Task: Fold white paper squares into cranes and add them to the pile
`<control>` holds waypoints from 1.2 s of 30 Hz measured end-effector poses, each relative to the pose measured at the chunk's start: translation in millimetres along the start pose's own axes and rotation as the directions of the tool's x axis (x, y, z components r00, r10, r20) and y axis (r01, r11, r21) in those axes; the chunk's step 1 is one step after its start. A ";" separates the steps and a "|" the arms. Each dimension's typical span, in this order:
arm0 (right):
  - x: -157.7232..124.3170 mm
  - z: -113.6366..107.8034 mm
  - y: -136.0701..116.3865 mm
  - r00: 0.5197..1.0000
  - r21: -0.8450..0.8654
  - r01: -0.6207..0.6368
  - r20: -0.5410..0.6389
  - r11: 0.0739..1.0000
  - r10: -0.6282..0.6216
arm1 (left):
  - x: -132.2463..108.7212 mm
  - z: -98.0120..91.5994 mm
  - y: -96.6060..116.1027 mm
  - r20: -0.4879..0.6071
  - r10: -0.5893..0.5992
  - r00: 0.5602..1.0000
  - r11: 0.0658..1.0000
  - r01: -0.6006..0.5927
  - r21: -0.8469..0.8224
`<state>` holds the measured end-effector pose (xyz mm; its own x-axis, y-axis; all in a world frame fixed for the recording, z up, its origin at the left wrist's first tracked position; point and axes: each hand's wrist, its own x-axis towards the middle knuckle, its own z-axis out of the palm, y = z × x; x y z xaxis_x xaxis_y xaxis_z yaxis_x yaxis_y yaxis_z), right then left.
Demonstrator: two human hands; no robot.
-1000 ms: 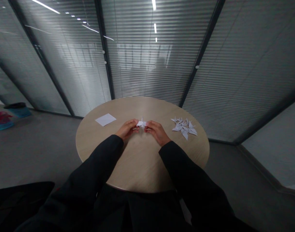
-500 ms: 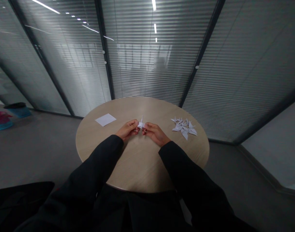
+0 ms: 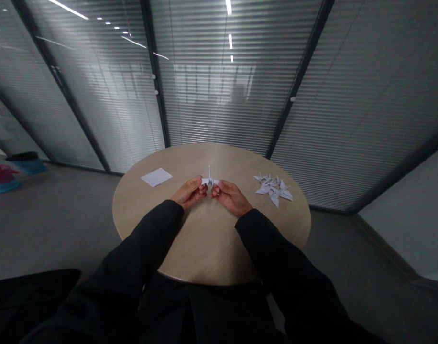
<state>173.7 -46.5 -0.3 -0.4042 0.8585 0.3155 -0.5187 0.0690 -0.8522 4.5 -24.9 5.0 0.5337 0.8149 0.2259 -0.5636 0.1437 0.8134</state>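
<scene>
- So you've got the small folded paper piece [image 3: 211,181] between both hands, out in front of you over the far half of the round wooden table [image 3: 204,248]. Can't tell if its underside touches the tabletop.
- Your left hand [image 3: 191,192] has thumb and fingers pinched on the piece's left end. The lower fingers are curled in.
- Your right hand [image 3: 231,195] is doing the same on the right end, fingertips clamped on the paper, other fingers tucked under.
- The middle of the piece shows in the gap between your hands, with one thin white point sticking up, pretty much upright. The finer folds are too small to make out.
- Over to your left, a flat white sheet [image 3: 156,177] lies on the table, apart from your left hand.
- Off to your right there's a loose pile of white folded shapes [image 3: 274,190], pointy tips going every which way, some overlapping. It's well apart from your right hand.
- Your dark sleeves [image 3: 147,239] reach in over the near edge.
- Past the table: glass panels with blinds [image 3: 219,122].
</scene>
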 end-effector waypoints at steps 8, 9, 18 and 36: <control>0.7 -6.1 2.9 1.000 -0.035 0.017 -0.010 0.999 -0.018 | -0.7 -2.2 1.2 -0.005 0.049 0.999 0.998 -0.050 -0.039; 0.7 -6.3 3.1 1.000 -0.035 0.020 -0.013 0.999 -0.021 | -1.0 -2.6 1.2 -0.004 0.055 0.998 0.998 -0.056 -0.039; 2.9 -9.5 8.0 0.998 -0.015 0.044 -0.047 0.999 -0.044 | -2.9 -1.5 -0.3 -0.092 0.015 0.996 0.997 -0.022 -0.073; 6.3 -13.2 8.1 0.962 -0.315 -0.005 -0.260 0.949 -0.081 | 3.4 -8.8 0.9 -0.196 0.029 0.980 0.999 -0.022 0.038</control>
<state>176.9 -33.8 -10.7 -0.1515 0.9525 0.2640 -0.2533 0.2208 -0.9418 0.2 -17.1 1.8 0.3837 0.9128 0.1399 -0.5507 0.1046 0.8281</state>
